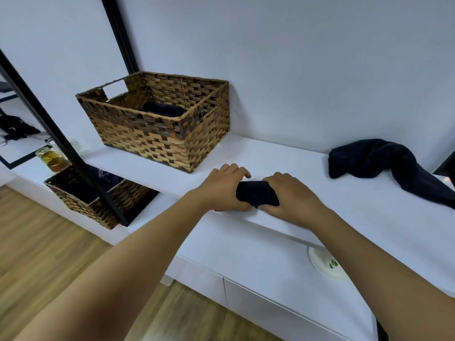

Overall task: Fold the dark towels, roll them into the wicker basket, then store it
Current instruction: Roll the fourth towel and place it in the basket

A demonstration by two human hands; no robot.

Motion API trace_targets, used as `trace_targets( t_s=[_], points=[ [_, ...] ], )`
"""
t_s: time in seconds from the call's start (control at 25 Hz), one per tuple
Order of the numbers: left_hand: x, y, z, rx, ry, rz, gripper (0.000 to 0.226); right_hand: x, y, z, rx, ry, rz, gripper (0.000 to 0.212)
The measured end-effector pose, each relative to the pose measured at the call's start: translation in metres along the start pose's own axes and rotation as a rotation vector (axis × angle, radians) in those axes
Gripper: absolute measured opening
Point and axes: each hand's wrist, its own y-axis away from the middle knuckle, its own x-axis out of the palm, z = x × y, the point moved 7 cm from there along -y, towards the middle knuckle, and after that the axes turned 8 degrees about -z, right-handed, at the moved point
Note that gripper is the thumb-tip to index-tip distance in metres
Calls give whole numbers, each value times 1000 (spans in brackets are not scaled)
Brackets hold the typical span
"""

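The wicker basket [157,121] sits left on the desk [307,193], one roll inside. The left hand [222,188] and right hand [289,195] both grip the rolled towel [256,194]. Keep it tight while lifting. A loose towel [384,163] waits right.

You see a paper plate [325,265] on the lower white bench [246,262], near right; a glass jar [53,157] far left; wooden floor [37,242] below.
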Motion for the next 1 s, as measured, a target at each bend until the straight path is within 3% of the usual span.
trace_targets(
  t_s=[0.08, 0.16, 0.24, 0.32, 0.4, 0.48, 0.56, 0.64, 0.8, 1.0],
  points=[
    [-3, 13, -11, 143, -148, -253, 63, -3, -1, -3, 94, -101, 66, 45],
    [-7, 26, -18, 147, -236, -367, 53, -1, -1, -2, 143, -175, 166, 42],
    [-12, 28, -23, 34, -300, -286, 51, 2, -3, 4, 155, -224, 200, 42],
    [-15, 27, -28, -105, -354, -169, 50, -1, -1, 7, 170, -163, 42, 54],
    [-20, 33, -17, -345, -179, -103, 49, -10, 10, 6, 265, -111, -293, 57],
    [-22, 45, 8, -624, 265, -111, 49, -12, 22, 23, 303, -250, -475, 28],
    [-26, 51, 22, -721, 526, -188, 48, -1, 17, 48, 339, -535, -344, 10],
    [-37, 53, 22, -728, 614, -261, 46, 2, 9, 73, 409, -731, -195, 18],
    [-69, 55, 19, -725, 914, -432, 57, -31, -14, 117, 351, -872, -154, 30],
    [-151, 58, 50, -532, 717, -437, 47, -66, -70, 169, 271, -1002, -153, 39]
  ],
)
